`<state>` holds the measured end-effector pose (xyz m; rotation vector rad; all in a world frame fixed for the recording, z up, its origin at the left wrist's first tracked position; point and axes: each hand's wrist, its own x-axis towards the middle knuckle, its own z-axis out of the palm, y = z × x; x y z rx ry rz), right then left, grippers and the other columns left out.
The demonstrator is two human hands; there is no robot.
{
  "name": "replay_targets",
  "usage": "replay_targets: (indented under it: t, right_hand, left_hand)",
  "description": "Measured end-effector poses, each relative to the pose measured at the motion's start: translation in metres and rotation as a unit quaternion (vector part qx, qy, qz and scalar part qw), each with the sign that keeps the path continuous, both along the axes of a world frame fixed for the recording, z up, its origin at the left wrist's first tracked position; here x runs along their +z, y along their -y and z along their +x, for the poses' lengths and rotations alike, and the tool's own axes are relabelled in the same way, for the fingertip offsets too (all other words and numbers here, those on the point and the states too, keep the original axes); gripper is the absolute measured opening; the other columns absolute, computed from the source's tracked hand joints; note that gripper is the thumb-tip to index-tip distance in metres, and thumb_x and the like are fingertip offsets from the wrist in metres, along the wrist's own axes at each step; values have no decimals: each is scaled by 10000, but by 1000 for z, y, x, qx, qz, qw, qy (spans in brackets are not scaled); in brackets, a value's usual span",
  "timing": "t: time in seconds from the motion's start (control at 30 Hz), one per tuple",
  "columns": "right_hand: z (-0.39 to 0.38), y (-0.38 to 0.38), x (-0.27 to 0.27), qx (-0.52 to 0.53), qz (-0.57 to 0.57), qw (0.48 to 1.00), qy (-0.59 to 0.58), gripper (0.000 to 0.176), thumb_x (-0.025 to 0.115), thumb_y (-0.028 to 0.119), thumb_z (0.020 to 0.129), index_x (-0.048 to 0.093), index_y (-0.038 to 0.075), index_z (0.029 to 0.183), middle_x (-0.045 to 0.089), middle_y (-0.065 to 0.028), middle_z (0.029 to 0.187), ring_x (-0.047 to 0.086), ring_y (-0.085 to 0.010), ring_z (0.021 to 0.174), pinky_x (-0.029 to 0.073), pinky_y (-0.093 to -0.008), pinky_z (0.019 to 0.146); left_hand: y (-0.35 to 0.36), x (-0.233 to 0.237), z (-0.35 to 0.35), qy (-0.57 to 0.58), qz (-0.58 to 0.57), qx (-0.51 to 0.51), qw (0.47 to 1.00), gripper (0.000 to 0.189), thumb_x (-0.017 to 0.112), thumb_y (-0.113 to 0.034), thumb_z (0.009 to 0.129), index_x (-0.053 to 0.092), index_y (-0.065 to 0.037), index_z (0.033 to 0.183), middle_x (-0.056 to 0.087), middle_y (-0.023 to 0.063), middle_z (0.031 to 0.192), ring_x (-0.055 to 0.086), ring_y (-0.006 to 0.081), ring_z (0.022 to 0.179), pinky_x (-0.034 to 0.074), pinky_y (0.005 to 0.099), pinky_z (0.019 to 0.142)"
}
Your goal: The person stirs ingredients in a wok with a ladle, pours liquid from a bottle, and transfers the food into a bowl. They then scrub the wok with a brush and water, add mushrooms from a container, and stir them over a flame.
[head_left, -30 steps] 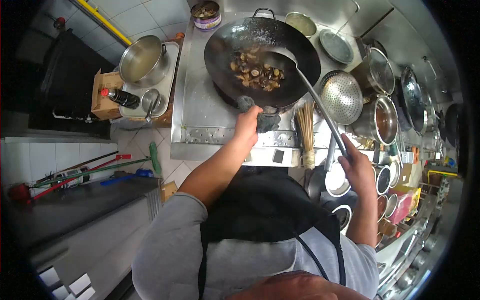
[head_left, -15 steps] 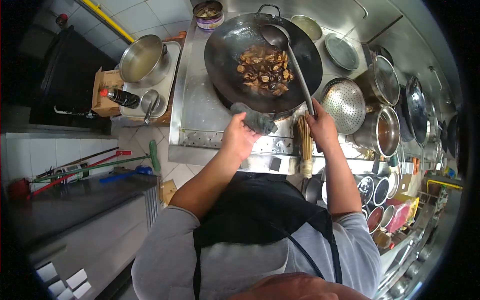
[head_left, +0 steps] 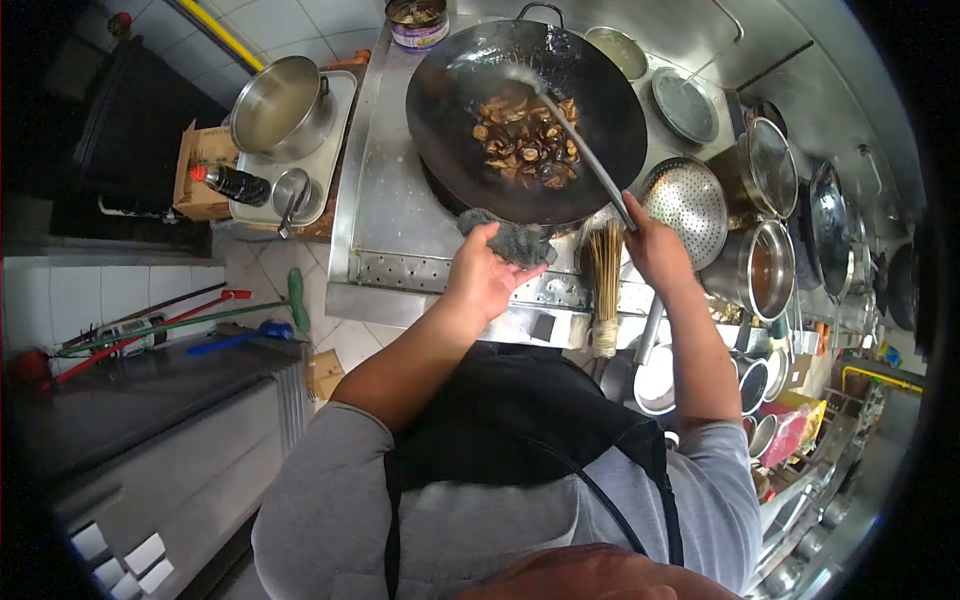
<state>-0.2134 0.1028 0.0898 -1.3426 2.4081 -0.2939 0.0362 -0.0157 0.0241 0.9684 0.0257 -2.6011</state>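
A big black wok (head_left: 440, 130) sits on the steel stove, holding glossy brown pieces that look like mushrooms (head_left: 527, 150) in dark sauce. My left hand (head_left: 485, 280) grips a dark grey cloth (head_left: 512, 243) against the wok's near rim, fingers curled up under it. The fingers of my right hand (head_left: 657, 245) wrap round the long handle of a ladle (head_left: 588, 155), which slants into the wok from the right. Its bowl is blurred, over the far side of the food. Just below the rim, a bamboo brush (head_left: 605, 285) stands between my hands.
To the right are a perforated strainer (head_left: 686, 213), a steel pot of brown liquid (head_left: 757, 268) and a round metal dish (head_left: 685, 105). At left, a tray (head_left: 325, 180) bears a large pot (head_left: 283, 108), a dark bottle (head_left: 237, 186) and a small pan (head_left: 291, 193). An open can (head_left: 418, 28) stands behind.
My right hand has shifted slightly right and the ladle's bowl has moved left and down towards the food. The wok tilts a little differently; my left hand keeps the cloth at its rim.
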Motion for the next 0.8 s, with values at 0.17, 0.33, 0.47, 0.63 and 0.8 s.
replay_targets:
  t: [0.17, 0.33, 0.47, 0.63, 0.8]
  right_hand:
    - [-14, -54, 65, 88, 70, 985, -133, 639, 631, 130, 857, 474, 255, 1464, 670, -191, 1024, 662, -386, 885, 520, -477, 777]
    - [4, -112, 105, 16, 27, 998, -55, 638, 652, 86, 810, 536, 239, 1418, 670, -185, 1052, 662, -384, 906, 524, -452, 805]
    - [20, -136, 155, 0, 88, 996, -18, 648, 677, 83, 784, 549, 210, 1407, 688, -204, 1043, 662, -400, 921, 520, -461, 812]
    - [49, -152, 184, 52, 148, 987, -18, 651, 691, 111, 796, 531, 193, 1421, 683, -211, 918, 660, -407, 829, 503, -470, 740]
    - [69, -103, 99, 10, 144, 989, -26, 621, 621, 143, 876, 452, 198, 1472, 670, -244, 953, 647, -433, 881, 495, -510, 793]
  left_hand:
    - [-6, -36, -20, 88, -61, 77, 991, 352, 648, -312, 960, 561, -110, 1234, 656, 63, 1146, 645, 227, 1021, 529, 430, 881]
    - [22, -54, -36, -9, -43, -34, 998, 270, 726, -267, 880, 626, -114, 1080, 686, 46, 1009, 672, 189, 905, 541, 354, 727]
    - [17, -87, -43, 98, -130, -63, 985, 253, 646, -153, 875, 630, 21, 1058, 685, 167, 975, 696, 302, 859, 590, 466, 755]
    - [-22, -6, -1, 136, -132, -1, 982, 159, 671, -95, 824, 651, 22, 930, 660, 111, 881, 674, 243, 777, 569, 403, 690]
    - [-11, -22, -6, 99, -140, -23, 985, 136, 667, -97, 834, 661, 14, 913, 663, 100, 877, 672, 220, 795, 571, 403, 707]
